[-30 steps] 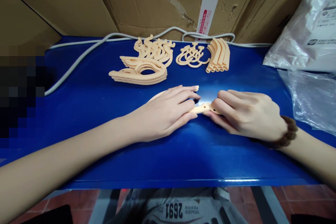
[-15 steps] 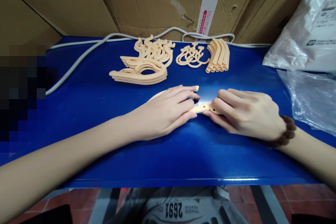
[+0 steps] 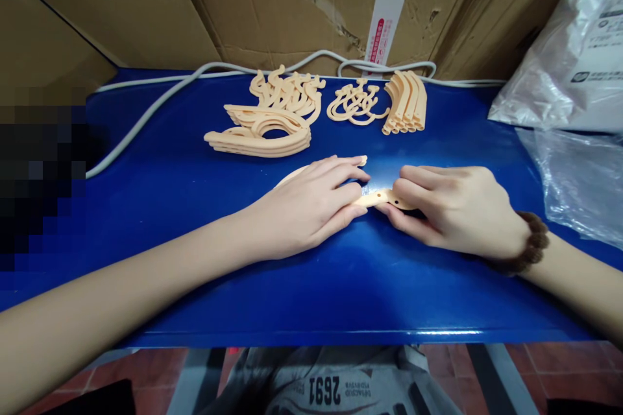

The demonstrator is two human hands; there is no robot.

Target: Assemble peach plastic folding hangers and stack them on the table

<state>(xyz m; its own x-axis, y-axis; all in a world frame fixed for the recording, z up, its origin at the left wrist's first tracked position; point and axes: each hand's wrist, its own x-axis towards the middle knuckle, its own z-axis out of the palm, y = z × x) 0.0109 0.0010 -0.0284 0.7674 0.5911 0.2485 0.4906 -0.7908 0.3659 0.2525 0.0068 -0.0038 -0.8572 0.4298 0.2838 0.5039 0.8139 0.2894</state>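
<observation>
blue tabletop (image 3: 292, 285) before cardboard boxes (image 3: 292, 6). the peach plastic hanger piece (image 3: 377, 198) lies mid-table between the hands: left hand (image 3: 302, 211) pressed flat on it, right hand (image 3: 457, 211) pinched on its holed end. judged light, stiff and slick; best gripped at the ends. the cloth (image 3: 321, 390) below reads "2691".

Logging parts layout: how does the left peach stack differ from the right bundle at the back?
The left stack lies flat, pieces piled up; the right bundle stands on edge, pieces side by side. The left stack spreads wider; the right bundle is compact. Both are peach, on the blue table.
</observation>
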